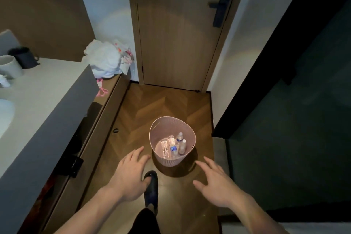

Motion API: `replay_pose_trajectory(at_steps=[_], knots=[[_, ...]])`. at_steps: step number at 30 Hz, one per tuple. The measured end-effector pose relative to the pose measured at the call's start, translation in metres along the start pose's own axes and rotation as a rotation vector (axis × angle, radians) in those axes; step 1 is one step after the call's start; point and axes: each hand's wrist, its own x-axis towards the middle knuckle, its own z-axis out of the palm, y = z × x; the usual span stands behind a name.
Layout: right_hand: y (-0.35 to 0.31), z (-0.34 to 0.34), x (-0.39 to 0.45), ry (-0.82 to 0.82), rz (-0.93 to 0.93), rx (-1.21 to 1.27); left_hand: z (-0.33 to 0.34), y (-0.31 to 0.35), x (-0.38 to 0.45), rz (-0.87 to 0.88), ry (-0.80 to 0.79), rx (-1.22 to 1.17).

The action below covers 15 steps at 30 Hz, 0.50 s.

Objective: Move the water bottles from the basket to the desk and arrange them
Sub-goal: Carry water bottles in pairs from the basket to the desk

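Note:
A pink perforated basket [162, 126] stands on the wooden floor in front of a closed door. Several small clear water bottles [173, 145] with blue labels lie and lean inside it. My left hand [131, 174] hovers low to the basket's left, fingers spread, holding nothing. On the other side, my right hand [214, 181] reaches toward the basket with its fingers apart and empty. Neither hand touches the basket. A grey countertop [43, 89] runs along the left.
On the countertop stand a white mug [9, 66] and a dark mug [23, 57]. A white plastic bag [106, 61] sits on a lower wooden ledge. My foot in a dark slipper [151, 188] is below the basket. A dark glass wall [284, 100] bounds the right.

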Motion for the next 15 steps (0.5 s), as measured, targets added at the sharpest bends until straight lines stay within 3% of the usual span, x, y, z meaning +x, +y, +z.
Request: replay_pose_trajectory(at_steps=[10,15], knots=[[-0.029,-0.056,0.251,-0.097,0.138,0.049,-0.023,-0.041,0.259,-0.095,-0.254,-0.093],[-0.023,-0.055,0.345,-0.096,0.145,0.094,0.022,-0.061,0.358,-0.174,-0.402,-0.203]])
